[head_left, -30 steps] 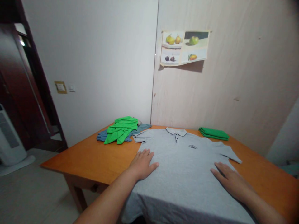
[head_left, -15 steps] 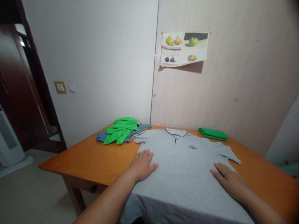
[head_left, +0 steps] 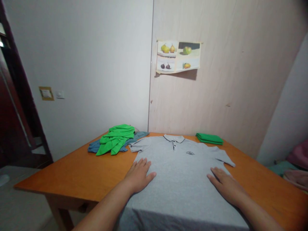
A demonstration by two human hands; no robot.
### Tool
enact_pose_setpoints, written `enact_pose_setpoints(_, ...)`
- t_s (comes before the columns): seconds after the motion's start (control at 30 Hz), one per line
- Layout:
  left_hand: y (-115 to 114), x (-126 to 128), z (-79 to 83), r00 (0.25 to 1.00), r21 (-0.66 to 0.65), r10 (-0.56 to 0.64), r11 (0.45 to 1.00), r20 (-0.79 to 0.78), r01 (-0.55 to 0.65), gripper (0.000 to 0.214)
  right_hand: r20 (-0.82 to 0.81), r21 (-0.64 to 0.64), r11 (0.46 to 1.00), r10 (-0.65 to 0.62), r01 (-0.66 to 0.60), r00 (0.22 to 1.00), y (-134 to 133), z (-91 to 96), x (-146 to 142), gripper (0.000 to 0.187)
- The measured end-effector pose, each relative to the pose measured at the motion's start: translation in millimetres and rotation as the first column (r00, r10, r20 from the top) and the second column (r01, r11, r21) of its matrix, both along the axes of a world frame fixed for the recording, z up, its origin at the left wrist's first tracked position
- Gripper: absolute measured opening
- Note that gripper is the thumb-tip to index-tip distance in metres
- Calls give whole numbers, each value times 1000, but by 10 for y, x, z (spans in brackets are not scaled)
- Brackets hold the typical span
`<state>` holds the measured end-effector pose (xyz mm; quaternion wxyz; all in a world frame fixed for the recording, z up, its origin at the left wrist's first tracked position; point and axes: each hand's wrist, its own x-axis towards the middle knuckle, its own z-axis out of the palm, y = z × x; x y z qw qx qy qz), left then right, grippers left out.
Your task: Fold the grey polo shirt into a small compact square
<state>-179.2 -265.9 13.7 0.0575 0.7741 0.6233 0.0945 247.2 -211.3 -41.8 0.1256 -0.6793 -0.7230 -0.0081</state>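
A grey polo shirt [head_left: 178, 179] lies spread front side up, its collar toward the wall and its lower part hanging over the near table edge. My left hand [head_left: 138, 175] rests flat on the shirt's left side, fingers stretched out and thumb apart. On the opposite side, my right hand [head_left: 223, 184] lies flat near the shirt's right edge, also with fingers extended. Neither hand grips the fabric. A small dark emblem and a short buttoned placket show on the chest. The right sleeve is spread outward; the left one lies near a clothes pile.
Crumpled bright green [head_left: 117, 136] and blue clothes [head_left: 94, 146] are heaped at the table's back left. A folded green cloth [head_left: 209, 138] sits at the back right. The wooden table [head_left: 79, 171] meets the wall behind. More fabric [head_left: 298, 157] lies beyond the right edge.
The camera view has turned slightly to the right, so the scene sits further left. Both hands stay flat on the shirt, and the shirt looks the same.
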Motion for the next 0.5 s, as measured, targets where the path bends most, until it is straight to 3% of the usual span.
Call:
enact_pose_setpoints(0.23,54,46,149,999,-75,-15,997,-51,11,76,-13,22,1000,-6,6,1000,-1,-1,-38,71)
enact_pose_setpoints(0.37,165,225,260,990,-50,-136,990,-42,134,69,-11,11,1000,-13,13,1000,-17,14,-45,69)
enact_pose_setpoints(0.5,300,442,221,972,31,-234,972,-9,234,68,0,-3,1000,-22,22,1000,-61,78,-78,69)
